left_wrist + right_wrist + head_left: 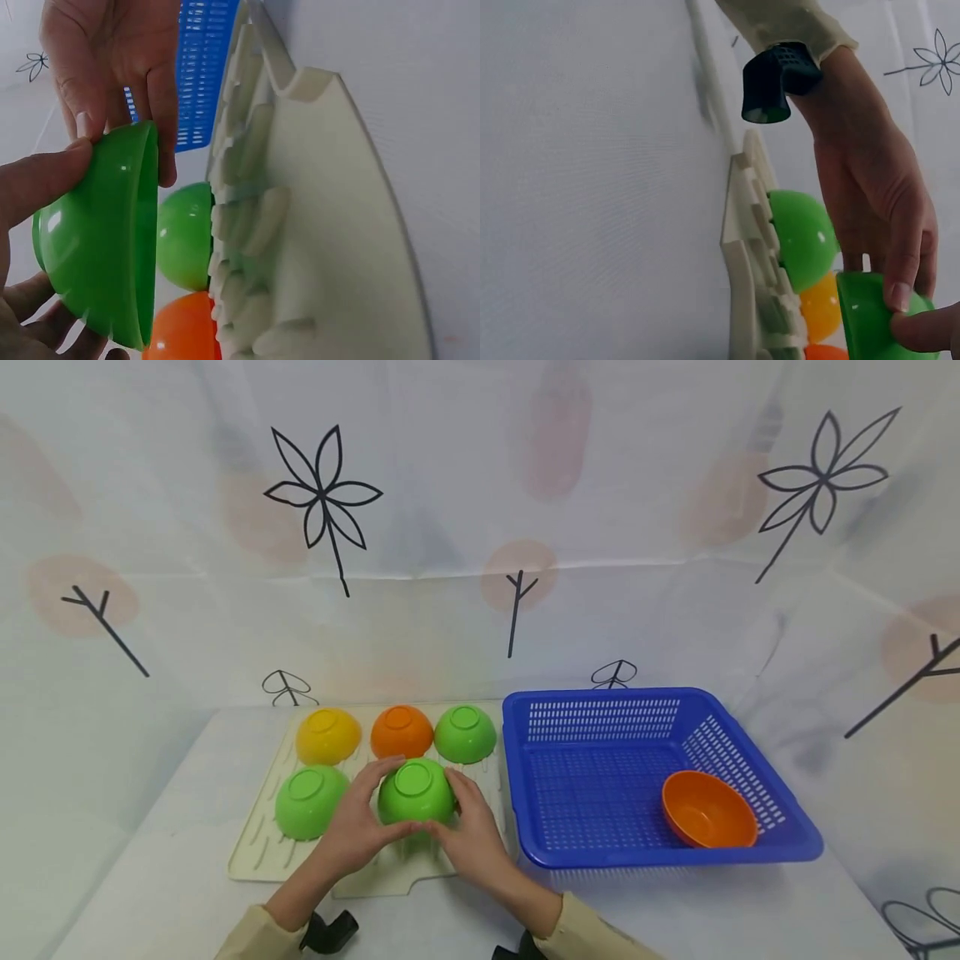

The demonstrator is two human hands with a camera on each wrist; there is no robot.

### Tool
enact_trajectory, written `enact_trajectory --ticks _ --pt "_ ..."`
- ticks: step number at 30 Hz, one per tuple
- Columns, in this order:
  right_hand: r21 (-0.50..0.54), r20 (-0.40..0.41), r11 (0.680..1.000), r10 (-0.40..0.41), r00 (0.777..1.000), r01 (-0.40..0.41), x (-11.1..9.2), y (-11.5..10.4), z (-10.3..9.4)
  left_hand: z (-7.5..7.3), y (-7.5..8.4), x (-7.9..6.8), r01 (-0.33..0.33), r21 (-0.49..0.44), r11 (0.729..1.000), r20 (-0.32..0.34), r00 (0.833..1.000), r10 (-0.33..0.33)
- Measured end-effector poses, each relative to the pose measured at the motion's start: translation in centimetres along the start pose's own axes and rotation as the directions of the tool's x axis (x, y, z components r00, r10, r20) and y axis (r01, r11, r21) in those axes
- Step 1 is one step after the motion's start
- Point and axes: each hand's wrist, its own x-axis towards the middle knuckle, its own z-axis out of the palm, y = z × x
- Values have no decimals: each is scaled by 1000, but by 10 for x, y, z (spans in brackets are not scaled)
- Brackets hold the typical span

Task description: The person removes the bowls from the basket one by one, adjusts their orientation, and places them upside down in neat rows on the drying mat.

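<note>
Both hands hold a green bowl (416, 789), upside down, above the cream drying rack (258, 852). My left hand (356, 827) grips its left side, thumb across the near face and fingers around the far side. On the other side my right hand (474, 835) grips the bowl the same way, the two thumbs meeting in front. In the left wrist view a gap shows between this bowl's rim and the rack's pegs. Upturned on the rack are a yellow bowl (327, 737), an orange bowl (402, 732), and green bowls at back right (465, 735) and front left (309, 803).
A blue perforated basket (600, 858) stands to the right of the rack, right beside its edge. Inside it, at the right, an orange bowl (708, 810) leans with its opening up. A patterned white cloth (450, 635) hangs behind the table.
</note>
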Motion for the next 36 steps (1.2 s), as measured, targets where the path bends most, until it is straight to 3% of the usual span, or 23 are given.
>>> enact_trajectory --ticks 16,36 --pt "-31 33 999 43 999 -42 14 20 23 1 -19 -5 181 72 981 39 982 -184" --pt "21 98 998 64 993 -66 18 23 24 -4 -18 -2 251 150 956 56 964 -261"
